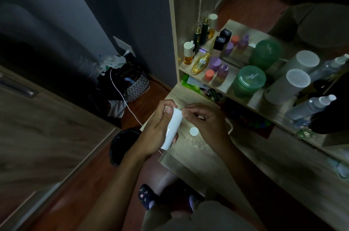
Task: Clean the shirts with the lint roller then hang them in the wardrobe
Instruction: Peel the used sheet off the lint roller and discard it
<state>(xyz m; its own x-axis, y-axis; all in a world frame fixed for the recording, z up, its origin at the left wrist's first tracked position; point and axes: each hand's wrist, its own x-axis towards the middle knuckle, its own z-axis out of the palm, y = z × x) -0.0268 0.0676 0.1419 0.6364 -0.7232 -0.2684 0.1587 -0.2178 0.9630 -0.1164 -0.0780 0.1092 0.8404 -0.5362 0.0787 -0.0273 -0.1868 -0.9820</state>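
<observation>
White lint roller [172, 128] sits wrapped in my left hand [158, 128], long way pointing to one o'clock; right fingers [186, 112] pinch its top edge.

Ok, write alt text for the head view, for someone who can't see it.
A person's left hand grips a white lint roller over a wooden dressing table, while the right hand picks at its top edge. Behind, a mirrored shelf holds bottles and a green jar; a dark bin stands on the floor.

Home bedroom, vanity shelf [224, 87], perfume bottles [200, 63]
</observation>
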